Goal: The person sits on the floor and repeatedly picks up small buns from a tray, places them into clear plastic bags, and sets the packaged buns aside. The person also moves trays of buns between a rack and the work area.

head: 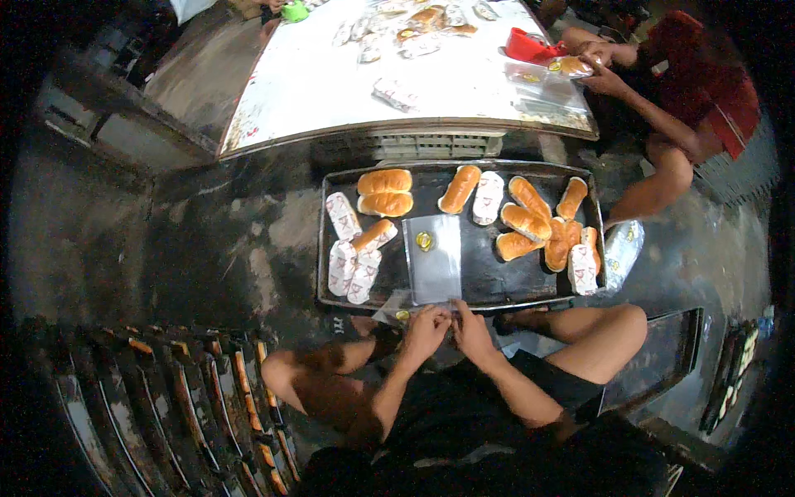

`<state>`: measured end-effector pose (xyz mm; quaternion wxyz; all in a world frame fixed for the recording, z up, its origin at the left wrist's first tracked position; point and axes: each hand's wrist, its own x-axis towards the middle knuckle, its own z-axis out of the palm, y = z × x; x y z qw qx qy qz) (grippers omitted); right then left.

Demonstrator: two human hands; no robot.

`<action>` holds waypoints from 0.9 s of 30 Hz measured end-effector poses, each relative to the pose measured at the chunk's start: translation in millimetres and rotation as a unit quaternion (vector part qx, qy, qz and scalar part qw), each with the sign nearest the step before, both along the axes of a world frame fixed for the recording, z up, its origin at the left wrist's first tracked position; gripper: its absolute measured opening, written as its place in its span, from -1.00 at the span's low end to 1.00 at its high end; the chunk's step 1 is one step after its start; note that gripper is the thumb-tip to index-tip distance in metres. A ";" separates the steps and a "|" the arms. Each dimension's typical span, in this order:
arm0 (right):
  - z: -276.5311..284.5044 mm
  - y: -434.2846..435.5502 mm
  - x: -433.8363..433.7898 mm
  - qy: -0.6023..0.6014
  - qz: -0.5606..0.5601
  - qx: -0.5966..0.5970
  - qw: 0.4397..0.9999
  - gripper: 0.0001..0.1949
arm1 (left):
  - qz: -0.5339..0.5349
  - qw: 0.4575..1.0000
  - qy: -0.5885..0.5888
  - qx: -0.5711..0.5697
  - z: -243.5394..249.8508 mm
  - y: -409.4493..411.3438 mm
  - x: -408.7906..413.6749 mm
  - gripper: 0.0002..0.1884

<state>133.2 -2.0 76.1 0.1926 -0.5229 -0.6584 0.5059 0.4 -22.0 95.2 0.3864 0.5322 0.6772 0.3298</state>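
Note:
My left hand (427, 330) pinches a small clear plastic bag (391, 312) with a yellow printed mark, at the near edge of a dark metal baking tray (497, 292). Close beside it, my right hand (473, 332) has its fingertips at the bag's edge; the exact grip is hard to make out. In the tray just beyond lies a flat stack of clear plastic bags (435, 267). Golden bread rolls (385, 181) lie to the left, with several pale-side-up rolls (341, 267) bearing reddish marks. More rolls (525, 220) are heaped on the right.
Beyond the tray stands a white-topped table (298, 93) with bagged rolls (422, 43) and a red container (528, 46). A person (689, 93) at right holds a bagged roll. Plastic bags (623, 255) lie beside the tray. Stacked trays (186, 404) stand at lower left.

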 end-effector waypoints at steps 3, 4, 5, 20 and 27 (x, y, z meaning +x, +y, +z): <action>52.6 35.6 -20.8 0.120 0.026 -0.310 0.943 -0.72 | 0.138 0.979 0.063 0.136 -5.6 -14.3 -3.8 -0.87; 53.0 48.6 -26.7 0.142 0.017 -0.340 0.929 -0.74 | 0.186 0.975 0.046 0.110 5.1 -18.2 -4.4 -0.87; 52.9 55.1 -32.5 0.163 0.009 -0.370 0.915 -0.75 | 0.236 0.968 0.030 0.083 18.9 -21.3 -5.6 -0.87; 58.9 7.3 -144.2 0.536 -0.109 -0.571 0.612 -0.59 | 0.370 0.678 -0.615 0.157 5.0 -39.8 -84.5 -0.50; -85.8 62.2 -194.6 -0.211 0.378 0.513 0.741 -0.63 | 0.547 0.559 -0.618 0.082 -17.7 -64.1 -129.6 -0.79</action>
